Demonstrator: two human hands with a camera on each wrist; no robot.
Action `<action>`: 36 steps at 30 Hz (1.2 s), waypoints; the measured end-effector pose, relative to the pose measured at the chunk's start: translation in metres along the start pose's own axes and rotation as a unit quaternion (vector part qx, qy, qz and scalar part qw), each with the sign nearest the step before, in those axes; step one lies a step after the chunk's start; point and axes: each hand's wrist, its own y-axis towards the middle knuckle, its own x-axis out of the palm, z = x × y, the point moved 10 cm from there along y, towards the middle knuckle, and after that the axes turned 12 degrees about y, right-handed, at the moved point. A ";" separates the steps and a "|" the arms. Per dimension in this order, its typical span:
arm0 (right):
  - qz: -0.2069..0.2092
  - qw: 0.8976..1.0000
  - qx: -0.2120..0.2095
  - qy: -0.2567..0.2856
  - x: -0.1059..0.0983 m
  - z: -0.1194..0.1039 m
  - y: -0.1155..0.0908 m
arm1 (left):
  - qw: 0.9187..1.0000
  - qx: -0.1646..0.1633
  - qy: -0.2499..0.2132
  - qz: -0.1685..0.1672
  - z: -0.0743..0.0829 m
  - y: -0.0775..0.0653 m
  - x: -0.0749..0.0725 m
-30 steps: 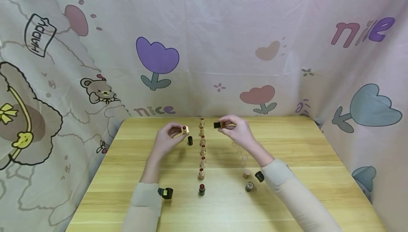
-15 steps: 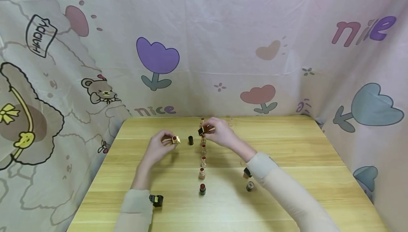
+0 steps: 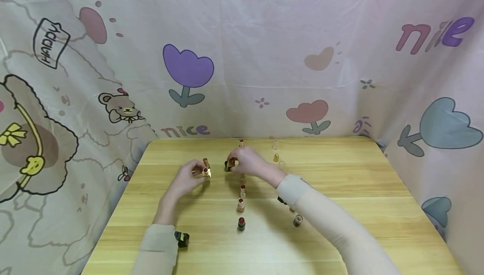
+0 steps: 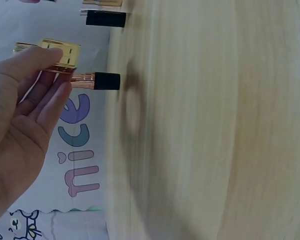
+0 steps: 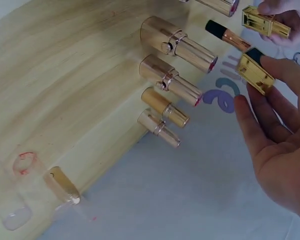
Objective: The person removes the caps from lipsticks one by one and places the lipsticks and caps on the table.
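Observation:
My left hand (image 3: 186, 179) pinches an uncapped lipstick (image 3: 206, 172) in a square gold case; its red tip faces up in the head view. My right hand (image 3: 247, 160) holds a gold, black-ended cap (image 5: 257, 70) between thumb and fingers, apart from that lipstick. Just behind the left hand stands a copper tube with a black base (image 4: 107, 81). Beneath and around the right hand runs a row of upright open lipsticks, among them a pink-gold one (image 3: 240, 205) and a dark-based one (image 3: 241, 223). The right hand hides part of this row.
Right of the row stand a gold cap (image 3: 276, 157), clear caps (image 3: 275, 144) and a clear-topped grey cap (image 3: 298, 220). The right sleeve (image 3: 321, 216) partly covers other caps. A printed curtain (image 3: 261, 69) hangs behind the wooden table (image 3: 340, 161).
My right hand has moved left across the lipstick row with the cap. The left hand has shifted left and nearer the body, still holding its lipstick.

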 end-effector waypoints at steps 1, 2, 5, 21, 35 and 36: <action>-0.011 1.000 0.002 -0.006 0.003 -0.001 0.002 | 1.000 -0.001 0.010 -0.001 -0.001 0.000 0.000; -0.021 1.000 0.005 -0.013 0.007 -0.002 0.004 | 1.000 -0.001 0.020 -0.003 -0.002 0.000 0.000; -0.047 0.998 0.010 -0.027 0.019 -0.003 0.009 | 0.999 0.005 0.040 -0.008 -0.004 0.001 0.001; -0.126 0.984 0.022 -0.122 0.063 0.002 0.012 | 0.993 -0.002 0.106 -0.045 -0.014 0.001 0.009; -0.127 0.983 0.034 -0.126 0.071 0.013 0.009 | 0.992 -0.006 0.105 -0.067 -0.018 0.001 0.018; -0.127 0.983 0.034 -0.126 0.071 0.014 0.008 | 0.992 -0.004 0.105 -0.067 -0.018 0.001 0.019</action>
